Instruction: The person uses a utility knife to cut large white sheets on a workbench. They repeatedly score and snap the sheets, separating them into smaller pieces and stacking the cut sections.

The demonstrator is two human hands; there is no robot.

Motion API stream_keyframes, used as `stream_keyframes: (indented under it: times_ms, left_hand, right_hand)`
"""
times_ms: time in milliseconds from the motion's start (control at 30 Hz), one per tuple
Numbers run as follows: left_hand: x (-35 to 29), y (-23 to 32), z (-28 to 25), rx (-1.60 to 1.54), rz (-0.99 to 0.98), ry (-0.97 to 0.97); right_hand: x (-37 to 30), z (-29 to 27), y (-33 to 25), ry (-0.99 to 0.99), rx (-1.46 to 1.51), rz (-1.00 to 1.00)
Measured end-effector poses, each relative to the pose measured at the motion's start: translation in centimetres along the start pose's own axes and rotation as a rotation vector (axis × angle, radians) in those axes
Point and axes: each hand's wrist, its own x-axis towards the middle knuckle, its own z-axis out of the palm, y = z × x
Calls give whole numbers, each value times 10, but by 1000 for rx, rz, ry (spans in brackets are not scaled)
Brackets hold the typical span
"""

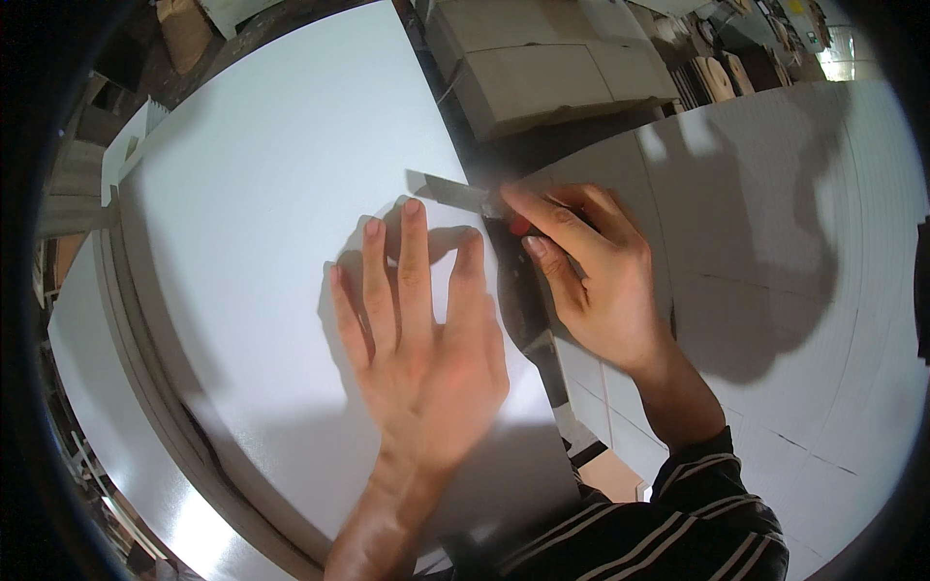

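Note:
My left hand (426, 349) rests with fingers spread on a large white panel (291, 174), close to its right edge. My right hand (601, 261) is closed around the handle of a knife (450, 192), just beyond that edge. The knife's flat grey blade has a slanted tip and points left over the panel, ahead of my left fingertips. A small red part (520, 226) shows between my right thumb and index finger; my fingers hide most of the handle. Whether the blade touches the panel, I cannot tell.
A wide pale sheet (756, 407) with dark lines lies on the right, under shadows. Between it and the panel runs a dark gap. Pale cabinets or boxes (533, 82) stand at the far side, with upright boards (717, 79) beside them. Another white board (116, 358) lies at left.

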Motion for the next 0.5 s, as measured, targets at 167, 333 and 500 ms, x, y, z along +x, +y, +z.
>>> stream_keyframes:
  times_ms: [167, 333, 500]
  left_hand:
    - [1, 0, -2, -4, -8, -11]
    - [2, 1, 1, -2, -13, -14]
    - [2, 1, 1, 3, -15, -20]
  right_hand:
    - [12, 0, -1, -19, -132, -18]
    - [19, 1, 2, -25, -140, -15]
    - [23, 7, 5, -19, -141, -5]
